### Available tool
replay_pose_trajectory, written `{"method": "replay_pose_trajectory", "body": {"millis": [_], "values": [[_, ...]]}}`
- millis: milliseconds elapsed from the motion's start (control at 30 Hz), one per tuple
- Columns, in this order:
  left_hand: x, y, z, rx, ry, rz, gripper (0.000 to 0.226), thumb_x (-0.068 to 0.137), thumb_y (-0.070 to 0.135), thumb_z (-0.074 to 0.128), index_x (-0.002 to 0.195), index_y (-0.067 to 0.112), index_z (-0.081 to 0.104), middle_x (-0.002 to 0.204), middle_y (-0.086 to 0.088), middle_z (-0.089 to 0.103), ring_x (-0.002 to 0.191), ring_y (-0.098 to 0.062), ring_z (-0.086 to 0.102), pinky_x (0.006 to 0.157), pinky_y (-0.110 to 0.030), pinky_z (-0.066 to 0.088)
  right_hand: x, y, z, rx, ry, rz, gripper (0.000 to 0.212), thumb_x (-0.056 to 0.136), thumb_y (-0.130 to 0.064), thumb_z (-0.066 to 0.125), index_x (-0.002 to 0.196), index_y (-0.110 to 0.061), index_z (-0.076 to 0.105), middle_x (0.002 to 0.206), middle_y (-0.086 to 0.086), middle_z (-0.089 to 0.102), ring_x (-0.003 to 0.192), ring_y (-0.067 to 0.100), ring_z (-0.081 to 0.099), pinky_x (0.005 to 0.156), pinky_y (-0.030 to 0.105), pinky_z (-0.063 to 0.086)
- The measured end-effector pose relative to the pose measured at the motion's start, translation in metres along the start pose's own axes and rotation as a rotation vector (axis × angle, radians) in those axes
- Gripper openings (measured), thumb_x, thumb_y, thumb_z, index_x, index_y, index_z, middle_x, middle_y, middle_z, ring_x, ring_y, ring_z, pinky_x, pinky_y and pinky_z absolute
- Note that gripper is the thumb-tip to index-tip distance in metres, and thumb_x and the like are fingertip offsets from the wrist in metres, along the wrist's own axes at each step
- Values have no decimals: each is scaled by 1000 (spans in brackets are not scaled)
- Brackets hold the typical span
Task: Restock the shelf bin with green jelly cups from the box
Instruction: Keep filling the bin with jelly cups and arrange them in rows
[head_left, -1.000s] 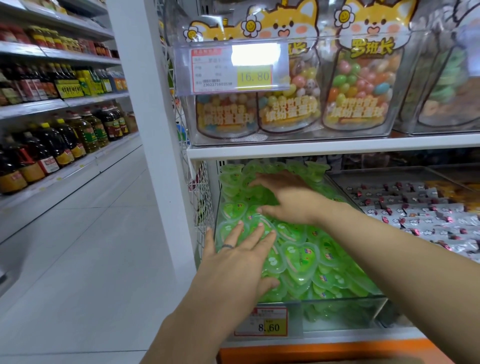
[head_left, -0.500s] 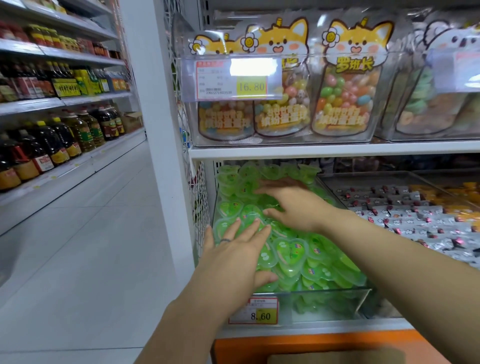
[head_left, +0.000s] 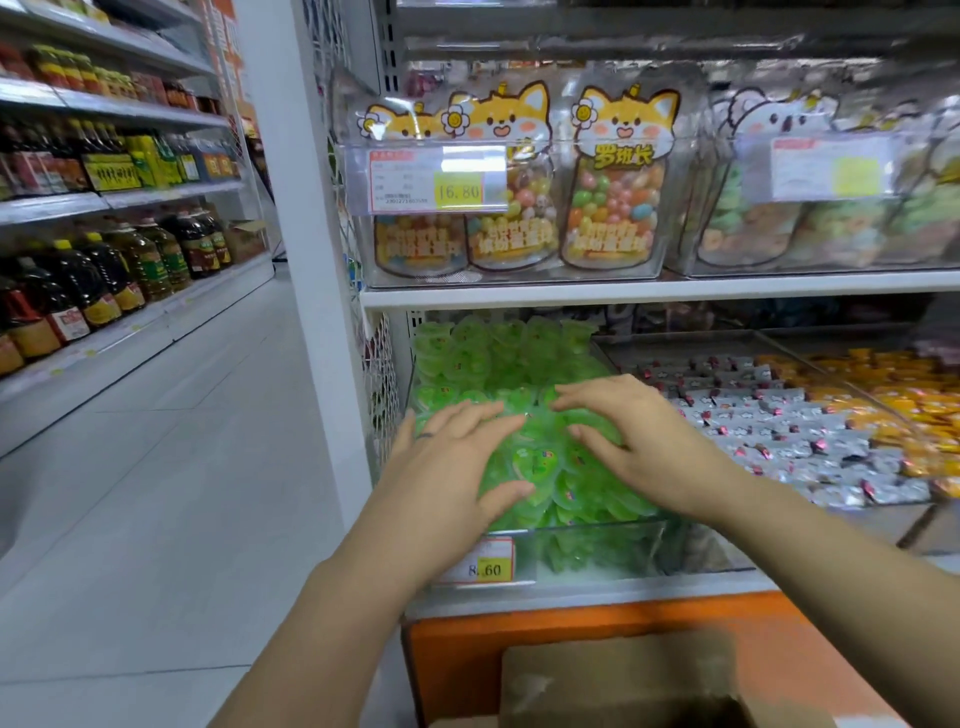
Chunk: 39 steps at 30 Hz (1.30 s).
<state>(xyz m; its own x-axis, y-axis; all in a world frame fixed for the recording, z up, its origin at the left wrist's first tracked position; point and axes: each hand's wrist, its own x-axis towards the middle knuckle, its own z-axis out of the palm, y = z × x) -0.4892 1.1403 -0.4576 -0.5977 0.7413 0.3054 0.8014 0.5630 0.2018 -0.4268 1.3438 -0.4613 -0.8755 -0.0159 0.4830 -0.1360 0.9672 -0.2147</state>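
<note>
Green jelly cups (head_left: 535, 462) are filling the clear shelf bin (head_left: 597, 551) up to its front wall, and the person is laying both hands over the heap. The left hand (head_left: 447, 467) is resting flat on the near-left of the pile, fingers spread and gripping nothing. The right hand (head_left: 639, 441) is arching loosely over the middle, also holding no cup; whether its fingertips are touching, I cannot tell.

It looks to me like a levelling step. Doing it well is going to mean pressing lightly with flat palms and easing the hump toward the back, because the front cups are sitting about level with the lip above the price tag (head_left: 483, 564). The silver-wrapped sweets (head_left: 779, 431) are lying just beside, so any sideways sweep is risking a spill across. The cardboard box (head_left: 623, 680) is waiting below the shelf, its contents hidden.
</note>
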Motion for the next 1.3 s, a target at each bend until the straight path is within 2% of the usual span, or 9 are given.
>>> {"method": "replay_pose_trajectory", "body": {"millis": [167,367,467,600,733,800,1000,1133,1300], "values": [[-30,39,27,-314,226,128,40,89,43,41,119,28,61,118,10,59,109,-12,55,95,-31,43,-74,-9,-16,100,50,82,26,82,-24,56,105,-16,68,102,-3,68,95,6,52,83,8,30],[-66,60,125,-467,19,-7,24,89,28,52,108,23,67,107,7,66,101,-9,57,86,-17,38,-157,2,8,201,3,287,27,83,-24,58,107,-15,67,102,-2,67,96,8,53,82,9,32],[-81,59,170,-499,-152,-127,23,93,22,54,113,26,64,113,11,62,105,-6,56,88,-15,38,-191,21,36,232,-73,421,24,86,-20,63,110,-22,66,105,-8,65,95,4,52,79,3,30],[-91,50,223,-563,-448,-261,31,94,24,53,125,29,56,125,10,56,111,-4,53,94,-20,43,-242,56,85,221,-193,666,34,81,-57,46,114,-51,51,112,-23,60,99,3,57,86,30,50],[-90,46,275,-626,-651,-436,35,94,23,55,128,28,52,130,8,53,118,-8,50,98,-27,44,-277,83,110,222,-204,834,36,83,-45,54,119,-50,50,120,-17,58,109,8,53,97,34,45],[-91,45,300,-663,-704,-527,40,94,23,55,133,27,47,134,6,50,120,-11,49,99,-28,44,-290,92,122,190,-211,905,37,83,-38,61,119,-42,54,122,-13,53,116,11,48,104,31,38],[-100,45,365,-687,-838,-683,56,93,21,56,143,28,33,148,-3,32,130,-25,40,105,-37,39,-305,93,150,252,-193,1003,40,82,-17,68,120,-24,59,132,-4,49,122,16,45,100,14,25],[-105,50,399,-629,-884,-782,69,89,28,62,147,28,24,151,-8,23,139,-32,20,114,-44,23,-309,87,155,240,-185,1040,38,86,-21,63,123,-28,55,141,-12,39,129,10,34,101,19,23],[-108,59,424,-613,-842,-814,79,83,27,69,148,25,23,153,-16,14,139,-35,23,112,-39,25,-312,84,161,257,-178,1099,38,86,-22,63,122,-31,56,143,-12,35,132,8,30,101,20,25]]}}
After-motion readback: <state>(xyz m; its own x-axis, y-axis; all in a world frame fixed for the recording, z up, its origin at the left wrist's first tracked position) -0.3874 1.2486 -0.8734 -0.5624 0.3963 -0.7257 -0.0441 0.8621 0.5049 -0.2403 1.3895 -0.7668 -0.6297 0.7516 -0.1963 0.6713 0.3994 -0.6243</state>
